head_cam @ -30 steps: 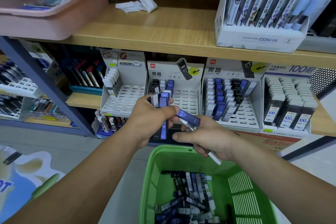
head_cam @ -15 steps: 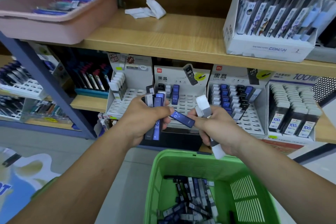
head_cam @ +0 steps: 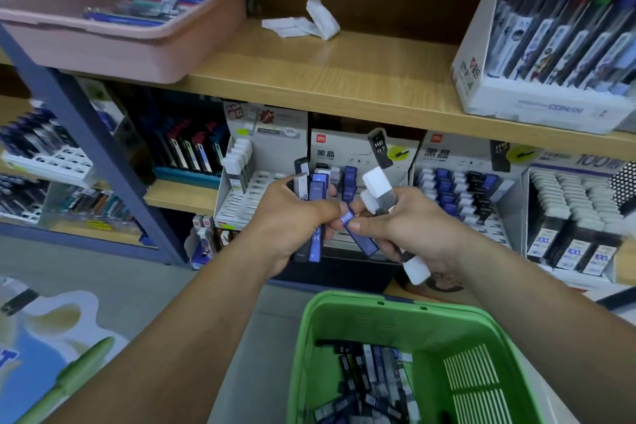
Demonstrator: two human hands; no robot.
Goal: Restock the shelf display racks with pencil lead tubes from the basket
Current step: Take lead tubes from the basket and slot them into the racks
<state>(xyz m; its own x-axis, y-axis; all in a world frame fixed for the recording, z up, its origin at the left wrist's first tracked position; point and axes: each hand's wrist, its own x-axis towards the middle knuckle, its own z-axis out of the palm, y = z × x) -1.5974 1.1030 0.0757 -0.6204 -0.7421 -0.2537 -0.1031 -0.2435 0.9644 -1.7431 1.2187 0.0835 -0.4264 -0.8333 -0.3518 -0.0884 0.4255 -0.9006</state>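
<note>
Progress: the task is judged partly done. The left white slotted cardboard display rack (head_cam: 251, 198) is mostly unfilled, with one short row of white-capped tubes at its left edge. The middle rack (head_cam: 358, 153), largely hidden behind the hands, shows only a few tubes. The right rack (head_cam: 457, 193) is roughly half filled. A loose heap of dark and blue pencil lead tubes (head_cam: 371, 385) is noted in the green perforated plastic basket (head_cam: 389, 303), so much is left to place.

Hands: the left hand (head_cam: 292, 217) is closed round a bundle of blue and grey tubes (head_cam: 311, 188), long axes near vertical. The right hand (head_cam: 413, 229) is curled round white-and-grey tubes (head_cam: 378, 189), their upper ends leaning left.

Item in hand: one flat blue rectangular lead tube (head_cam: 361, 236) is held between the hands, in front of the middle rack and above the basket. Its long axis runs diagonally, upper end toward the left hand, lower end down and right. It is pinched under the right thumb; a grip by the left fingers appears likely but cannot be confirmed
</note>
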